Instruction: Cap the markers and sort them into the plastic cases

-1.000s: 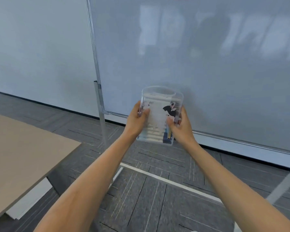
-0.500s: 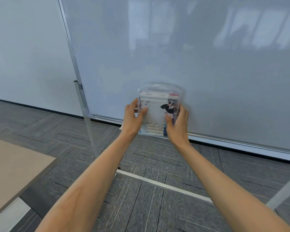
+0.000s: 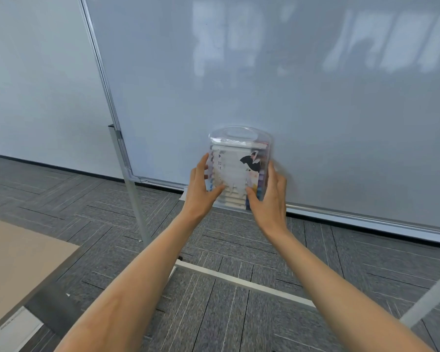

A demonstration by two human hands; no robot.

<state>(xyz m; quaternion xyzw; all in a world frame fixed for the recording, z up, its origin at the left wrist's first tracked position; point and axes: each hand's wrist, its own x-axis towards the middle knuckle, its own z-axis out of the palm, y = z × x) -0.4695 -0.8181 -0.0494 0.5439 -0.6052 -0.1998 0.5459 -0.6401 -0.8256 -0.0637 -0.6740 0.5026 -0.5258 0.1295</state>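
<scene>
The plastic case (image 3: 235, 158) is upright, handle uppermost, right in front of the lower part of the whiteboard (image 3: 264, 72), its base about level with the whiteboard's bottom ledge (image 3: 341, 212); whether it rests on that ledge or is only carried by the hands cannot be told. If it is being stood there, the likely trouble is tipping: the ledge looks narrow, the case is tall and packed with markers (image 3: 233, 200), and letting go too soon could send it down to the carpeted floor (image 3: 239, 313) below the whiteboard, perhaps popping it open. The smooth clear plastic could also slide between the palms. The left hand (image 3: 203, 191) holds the case's left edge, thumb across the front, fingers (image 3: 203, 162) fairly straight up the side. The right hand (image 3: 269, 201) mirrors it, thumb on the front, fingers (image 3: 271, 171) wrapped round the right edge.
</scene>
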